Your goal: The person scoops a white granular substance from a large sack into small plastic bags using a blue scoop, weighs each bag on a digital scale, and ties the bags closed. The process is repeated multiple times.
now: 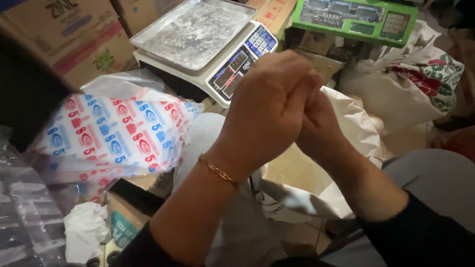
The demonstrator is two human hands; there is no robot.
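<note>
Both hands are raised and pressed together at mid-frame. Left hand [269, 101] lies in front, back toward the camera, fingers curled over the right hand [316, 126], which is largely hidden behind it. Whether anything is pinched between the palms cannot be told. Left forearm rises from lower left, wrist carrying a thin gold bracelet [218, 171]; right forearm comes in from lower right in a dark sleeve [420, 237].

Directly beneath and behind the clasped hands sits a large open white sack [356, 123], mouth facing up, rim folded outward; its long axis runs roughly from lower left to upper right (contents not discernible).

Beyond the hands stands a white electronic scale [237, 66], metal tray [195, 29] dusted pale, display and keypad angled toward the person. To the left lies a plastic bag printed red and blue [118, 133]. A green scale [354, 17] rests at top right, with a floral cloth sack [435, 74] beside it and cardboard boxes [74, 34] at upper left.
</note>
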